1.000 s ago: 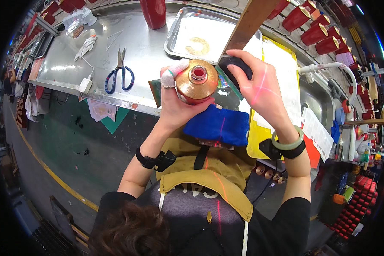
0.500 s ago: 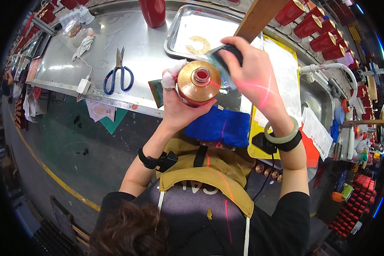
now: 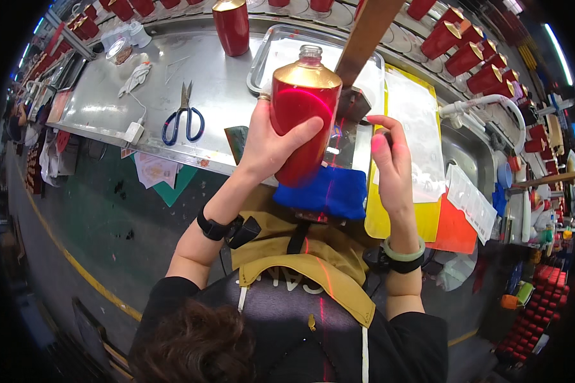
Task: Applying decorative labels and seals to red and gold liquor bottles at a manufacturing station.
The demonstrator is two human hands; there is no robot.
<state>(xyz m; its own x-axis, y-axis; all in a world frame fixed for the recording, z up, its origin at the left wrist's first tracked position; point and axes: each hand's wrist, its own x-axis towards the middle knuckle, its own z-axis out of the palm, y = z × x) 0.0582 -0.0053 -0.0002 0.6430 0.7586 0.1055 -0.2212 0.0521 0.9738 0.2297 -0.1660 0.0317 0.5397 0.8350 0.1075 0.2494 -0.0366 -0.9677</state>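
Observation:
My left hand [image 3: 271, 137] is wrapped round a red bottle [image 3: 303, 118] with a gold shoulder and a clear glass neck. The bottle stands nearly upright above a folded blue cloth [image 3: 338, 191], its lower end slightly blurred. To the right, my right hand [image 3: 393, 159] hovers with thumb and forefinger apart and nothing visible between them. Its forefinger tip is close to a dark block-like piece [image 3: 353, 102] by the wooden post [image 3: 370, 38]; whether they touch I cannot tell. A red light line crosses the bottle.
Blue-handled scissors [image 3: 184, 118] lie on the metal table [image 3: 220, 150] at left. A metal tray [image 3: 262, 70] and another red bottle [image 3: 231, 29] stand behind. Papers on a yellow board [image 3: 396, 220] lie at right, beside a sink [image 3: 469, 159] with a white pipe.
The bottle has tipped from neck toward me to nearly upright, showing its red side. My right hand has let go of the dark block and drawn down and back from the bottle.

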